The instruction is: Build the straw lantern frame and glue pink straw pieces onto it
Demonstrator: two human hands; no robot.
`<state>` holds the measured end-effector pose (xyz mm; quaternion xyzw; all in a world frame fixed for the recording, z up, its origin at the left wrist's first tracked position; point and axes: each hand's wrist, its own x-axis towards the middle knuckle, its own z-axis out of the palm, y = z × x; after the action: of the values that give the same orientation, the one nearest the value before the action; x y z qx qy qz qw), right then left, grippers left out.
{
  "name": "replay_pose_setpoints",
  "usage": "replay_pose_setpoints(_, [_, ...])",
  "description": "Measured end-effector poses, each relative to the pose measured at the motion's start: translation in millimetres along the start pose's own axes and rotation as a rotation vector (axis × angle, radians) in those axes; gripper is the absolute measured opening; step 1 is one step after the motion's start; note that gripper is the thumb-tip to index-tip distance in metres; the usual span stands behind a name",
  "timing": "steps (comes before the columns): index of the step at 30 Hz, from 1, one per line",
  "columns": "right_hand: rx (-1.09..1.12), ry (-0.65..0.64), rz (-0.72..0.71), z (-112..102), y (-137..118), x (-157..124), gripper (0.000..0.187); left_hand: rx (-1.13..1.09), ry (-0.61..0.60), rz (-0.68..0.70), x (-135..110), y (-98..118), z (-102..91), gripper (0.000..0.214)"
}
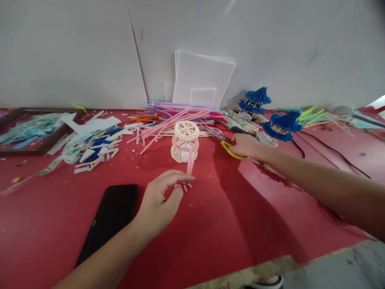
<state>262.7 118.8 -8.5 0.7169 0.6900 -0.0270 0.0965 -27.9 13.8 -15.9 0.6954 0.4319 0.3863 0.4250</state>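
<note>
My left hand (162, 196) hovers over the red table, thumb and index finger apart, with nothing plainly held. Just beyond its fingertips lie small cut pink pieces (185, 187) and a few longer pink strips (190, 162). These strips reach toward a small round tower (186, 138) with a cream spoked wheel on top and a pink ring around its middle. Off to the right, my right hand (246, 145) has its fingers closed at the yellow-handled scissors (233, 151), whose blades point left. A tool with a black and green handle (240, 130) lies right behind that hand.
Pink and coloured sticks (180, 116) are heaped behind the tower. Two blue-roofed models (282, 126) stand at right, near a black cable (337, 150). White and blue scraps (96, 146), a framed tray (42, 151) and a black phone (110, 216) occupy the left. White sheets (204, 72) lean on the wall.
</note>
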Motion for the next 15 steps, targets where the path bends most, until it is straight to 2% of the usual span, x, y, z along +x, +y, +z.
replay_pose_setpoints(4, [-0.103, 0.066, -0.092, -15, -4, -13, 0.021, 0.008, -0.023, 0.003, -2, 0, 1.3, 0.026])
replay_pose_setpoints(8, [-0.119, 0.129, -0.219, -38, -18, -29, 0.027, 0.018, -0.016, 0.003, -2, -1, -0.2, 0.024])
replay_pose_setpoints(10, [-0.063, 0.197, -0.436, -45, -30, -41, 0.036, 0.019, -0.030, 0.025, -1, 0, -1.5, 0.024])
replay_pose_setpoints(12, [0.063, 0.343, -0.886, -45, -43, -57, 0.042, 0.025, -0.067, 0.067, -1, 2, -2.7, 0.025])
replay_pose_setpoints(13, [0.072, 0.390, -1.058, -43, -50, -65, 0.040, 0.030, -0.091, 0.094, -1, 3, -3.0, 0.026])
replay_pose_setpoints(14, [0.067, 0.442, -1.155, -39, -55, -73, 0.033, 0.036, -0.115, 0.123, -1, 3, -3.2, 0.026])
replay_pose_setpoints(15, [0.072, 0.506, -1.185, -34, -60, -79, 0.027, 0.038, -0.132, 0.152, -1, 3, -3.1, 0.026])
